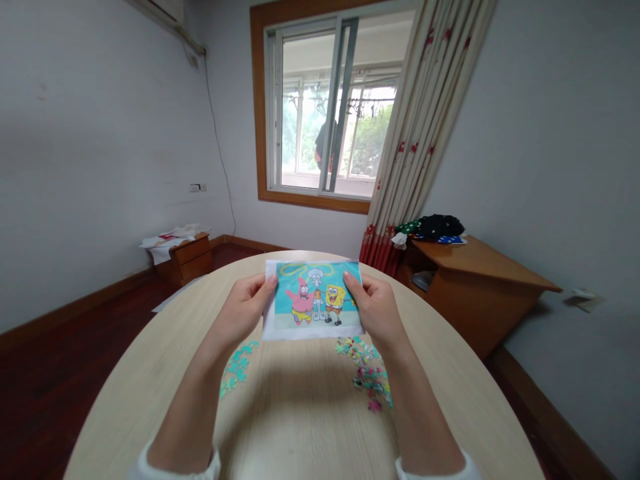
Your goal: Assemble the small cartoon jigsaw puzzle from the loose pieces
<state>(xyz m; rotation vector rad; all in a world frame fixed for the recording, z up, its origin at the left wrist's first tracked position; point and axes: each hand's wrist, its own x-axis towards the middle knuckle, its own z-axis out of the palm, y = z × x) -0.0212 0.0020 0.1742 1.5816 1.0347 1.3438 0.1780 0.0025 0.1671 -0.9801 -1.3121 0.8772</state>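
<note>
A sheet of paper with a printed cartoon picture (319, 297) is held up above the table, facing me. It shows a pink starfish, a pale squid figure and a yellow sponge on a blue background. My left hand (250, 300) pinches its left edge, thumb on the front. The right edge is gripped the same way by my right hand (376, 303). Below the left forearm lie loose teal jigsaw pieces (239, 363). A pile of mixed-colour jigsaw pieces (367, 370) lies near my right forearm, which partly hides it.
The round wooden table (310, 427) fills the lower view. A brown desk (480, 280) with dark spotted cloth (440, 228) stands to the right. At the back left is a small cabinet (190, 257) with papers on top. A window and a long curtain (425, 113) are ahead.
</note>
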